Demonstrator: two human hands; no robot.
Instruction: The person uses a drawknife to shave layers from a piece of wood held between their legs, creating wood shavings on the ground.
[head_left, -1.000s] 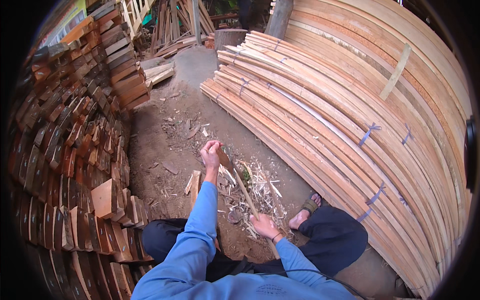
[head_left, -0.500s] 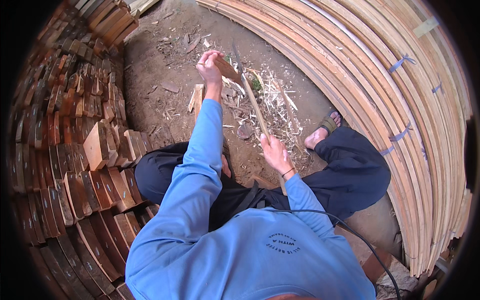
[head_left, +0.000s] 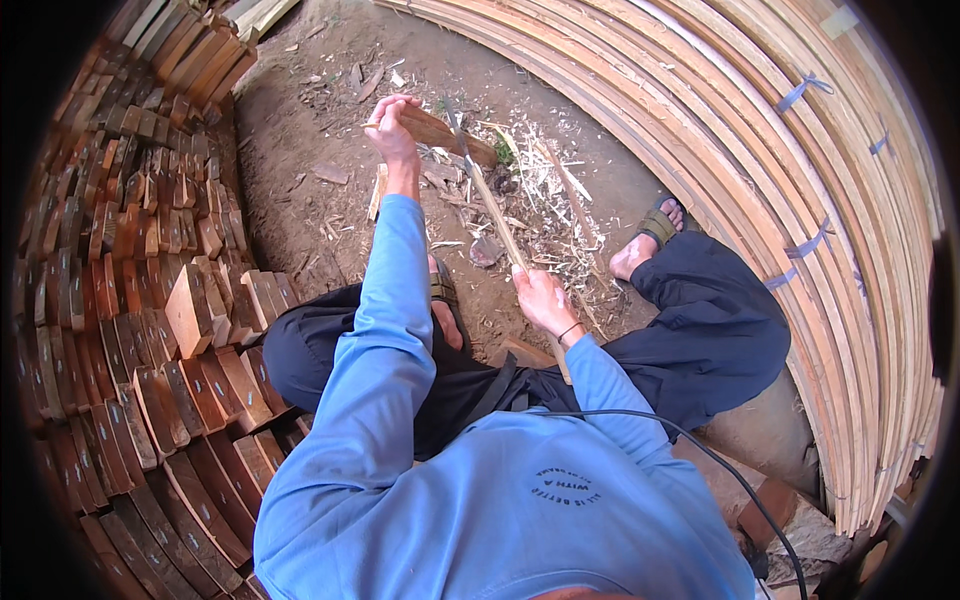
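My left hand (head_left: 395,132) is closed on the near end of a flat brown wooden board (head_left: 432,129), held out over the ground. A thin, light stick-like piece pokes out at the left side of that hand; I cannot tell what it is. My right hand (head_left: 547,303) grips the long, pale wooden handle of a machete (head_left: 495,210). Its handle runs up and left from my lap, and its narrow metal blade lies against or across the board. Whether blade and board touch is hard to tell.
Pale wood shavings (head_left: 555,215) litter the dirt floor between my sandalled feet. A tall stack of cut wooden blocks (head_left: 195,310) rises on the left. Long bundled planks (head_left: 700,150) with blue ties curve along the right. A black cable (head_left: 735,470) crosses my right side.
My left hand and the board have shifted slightly left and up in view. The machete's blade end has swung left with them, and the board now shows more of its face.
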